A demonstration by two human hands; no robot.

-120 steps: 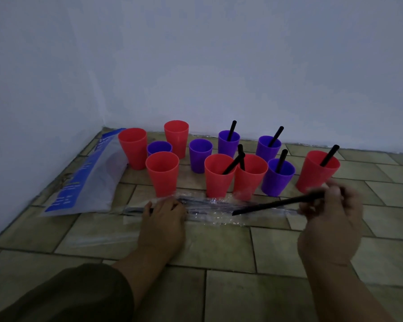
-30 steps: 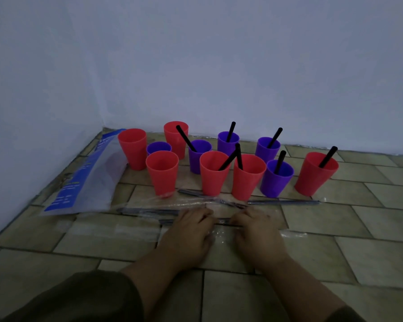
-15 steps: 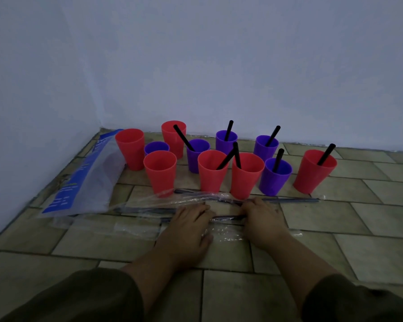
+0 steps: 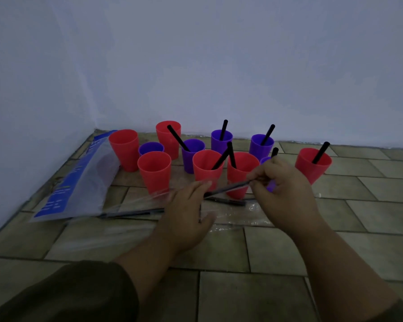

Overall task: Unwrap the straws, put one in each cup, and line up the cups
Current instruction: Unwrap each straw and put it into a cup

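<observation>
Red and purple cups stand bunched by the wall. Black straws stick out of several of them, such as the far-right red cup (image 4: 312, 165) and a purple cup (image 4: 192, 156). The left red cup (image 4: 123, 151), back red cup (image 4: 168, 139), front red cup (image 4: 154, 173) and small purple cup (image 4: 151, 148) hold none. My right hand (image 4: 282, 196) pinches one end of a black straw (image 4: 228, 188) just above the floor, in front of the middle cups. My left hand (image 4: 186, 214) lies with straight fingers on the clear wrapping (image 4: 237, 216), at the straw's other end.
More wrapped straws (image 4: 130, 213) lie on the tiled floor under the clear plastic. A blue and white plastic bag (image 4: 75, 182) lies at the left by the side wall. The white back wall runs right behind the cups. A purple cup is mostly hidden behind my right hand.
Four seconds ago the right hand drew out a straw, which now stands in a purple cup. Since half a second ago, the right hand has lifted another straw and moved right; the left hand shifted forward.
</observation>
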